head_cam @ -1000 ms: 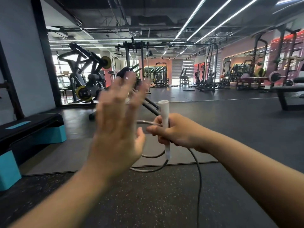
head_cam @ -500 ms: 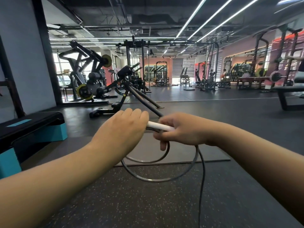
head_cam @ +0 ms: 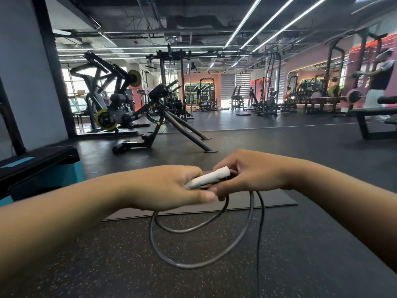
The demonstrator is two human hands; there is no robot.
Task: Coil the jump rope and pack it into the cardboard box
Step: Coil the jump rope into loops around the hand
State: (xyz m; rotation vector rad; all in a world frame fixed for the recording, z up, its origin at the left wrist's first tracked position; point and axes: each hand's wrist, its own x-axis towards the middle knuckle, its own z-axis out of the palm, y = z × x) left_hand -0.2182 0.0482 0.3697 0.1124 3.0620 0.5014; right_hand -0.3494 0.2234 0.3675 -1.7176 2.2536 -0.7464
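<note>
Both hands are held out in front, above the speckled floor (head_cam: 107, 265); the left hand (head_cam: 169, 187) and the right hand (head_cam: 247, 172) now meet in the middle, fingers touching; a second ago the left hand was wide open and up in the air, with its fingers spread; now those fingers are curled shut around the near end of the white handle (head_cam: 209, 177) and the cord under it; the right hand's fingers are also closed, pinching the far end of that same handle; the handle stood straight up before, and now it lies almost flat between the two hands.

The jump rope (head_cam: 193, 246) hangs down below the hands in two round loops, one small and one big; the loops look bigger than they did before; one thin piece of cord drops straight down to the bottom of the picture, so I think there is more rope left to wind up.

The coiling looks well started but not done; the cardboard box is nowhere in view; a grey mat (head_cam: 247, 204) lies on the floor past the hands.
</note>
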